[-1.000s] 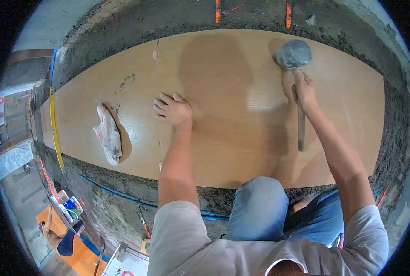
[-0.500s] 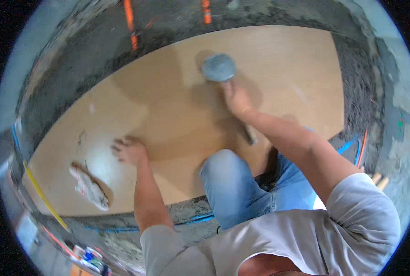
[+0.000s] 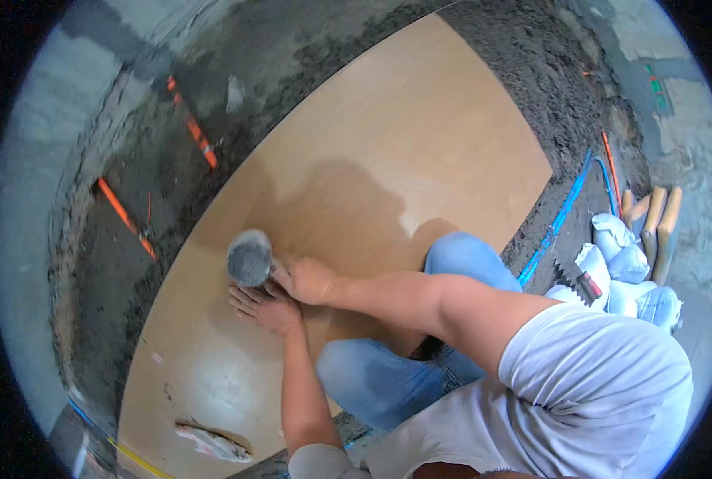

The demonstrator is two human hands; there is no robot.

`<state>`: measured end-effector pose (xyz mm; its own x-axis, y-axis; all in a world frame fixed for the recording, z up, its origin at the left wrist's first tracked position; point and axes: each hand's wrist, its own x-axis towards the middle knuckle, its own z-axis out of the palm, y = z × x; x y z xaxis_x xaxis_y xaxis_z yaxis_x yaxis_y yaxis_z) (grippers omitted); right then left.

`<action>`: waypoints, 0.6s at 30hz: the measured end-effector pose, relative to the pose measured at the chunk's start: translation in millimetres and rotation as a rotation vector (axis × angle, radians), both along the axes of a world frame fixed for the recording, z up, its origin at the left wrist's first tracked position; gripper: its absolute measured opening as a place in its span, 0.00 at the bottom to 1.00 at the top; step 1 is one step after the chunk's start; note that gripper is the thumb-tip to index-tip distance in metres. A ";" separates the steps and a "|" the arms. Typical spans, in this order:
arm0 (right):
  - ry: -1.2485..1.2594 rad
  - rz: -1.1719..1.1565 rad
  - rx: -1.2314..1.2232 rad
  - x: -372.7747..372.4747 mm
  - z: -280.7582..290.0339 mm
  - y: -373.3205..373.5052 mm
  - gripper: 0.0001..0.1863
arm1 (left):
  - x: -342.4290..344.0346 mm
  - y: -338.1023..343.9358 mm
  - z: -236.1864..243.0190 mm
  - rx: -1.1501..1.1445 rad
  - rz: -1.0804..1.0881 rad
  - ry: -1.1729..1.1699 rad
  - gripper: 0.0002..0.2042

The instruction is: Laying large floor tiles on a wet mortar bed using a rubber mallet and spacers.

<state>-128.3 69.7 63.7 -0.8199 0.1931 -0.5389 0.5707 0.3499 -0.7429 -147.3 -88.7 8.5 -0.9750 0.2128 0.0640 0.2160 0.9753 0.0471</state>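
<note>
My right hand (image 3: pixel 308 279) grips a mallet with a round grey head (image 3: pixel 249 257), its handle mostly hidden by that hand and arm. My left hand (image 3: pixel 269 310) lies open on the large light wood-coloured board (image 3: pixel 428 120), fingers stretched just below the mallet head and very near my right hand. A crumpled whitish cloth (image 3: pixel 212 443) rests on the board toward the lower left. My knees, in jeans, are at the board's near side.
Rough dark mortar (image 3: pixel 515 88) surrounds the board, with orange pipes (image 3: pixel 118 206) and blue pipes (image 3: pixel 562 209) lying in it. White bags (image 3: pixel 627 259), wooden-handled tools (image 3: pixel 663 223) and a red-handled saw (image 3: pixel 587 283) sit at the right. A yellow level (image 3: pixel 136 461) is at lower left.
The view has turned. My right hand has brought the mallet leftward across the board, from far apart to beside my left hand, which still lies on the board.
</note>
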 end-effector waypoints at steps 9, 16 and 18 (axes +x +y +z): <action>0.304 -0.260 0.079 0.5 18.4 208.0 0.20 | -0.9 17.3 1.6 -0.060 -0.111 0.007 0.28; 0.023 -0.555 0.085 87.8 16.3 316.1 0.22 | -35.9 154.9 12.2 0.054 -0.463 -0.319 0.32; 0.100 -0.781 0.121 107.8 -1.5 330.9 0.22 | -44.9 253.6 9.9 0.066 -0.522 -0.285 0.33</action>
<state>-20.5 400.6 62.1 -0.4669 0.7842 -0.4088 0.6168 -0.0425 -0.7860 -192.2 164.8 18.3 -0.7232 0.6730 -0.1551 0.6360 0.7365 0.2302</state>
